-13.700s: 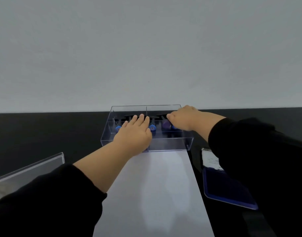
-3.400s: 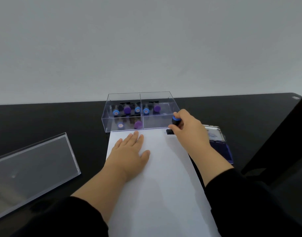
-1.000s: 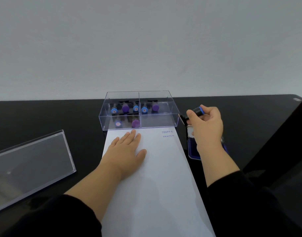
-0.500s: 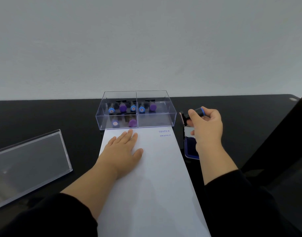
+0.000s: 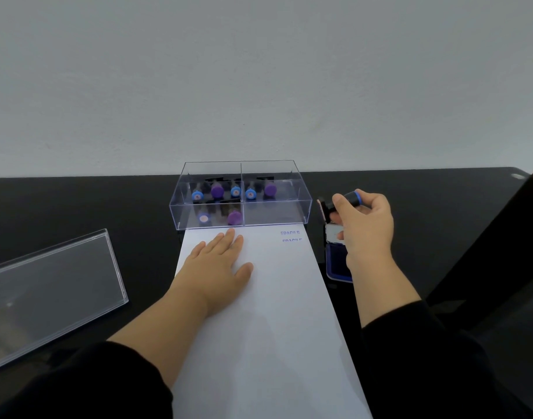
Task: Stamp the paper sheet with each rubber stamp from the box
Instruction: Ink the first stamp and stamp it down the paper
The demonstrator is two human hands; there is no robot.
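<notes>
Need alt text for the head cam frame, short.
A person's right hand holds a blue-capped rubber stamp tilted sideways above an open blue ink pad, while the left hand lies flat on a white paper sheet bearing two blue imprints. Behind the sheet, a clear divided box holds more stamps on a black table.

Clear acrylic lid (image 5: 52, 293) (lying flat) at left, black table (image 5: 78, 207), pale wall (image 5: 259, 71)

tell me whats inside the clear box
The box has four compartments. Seven stamps with blue or purple caps stand inside: three back left, two front left, two back right. Front right looks empty. Their rubber faces point down, hidden.
</notes>
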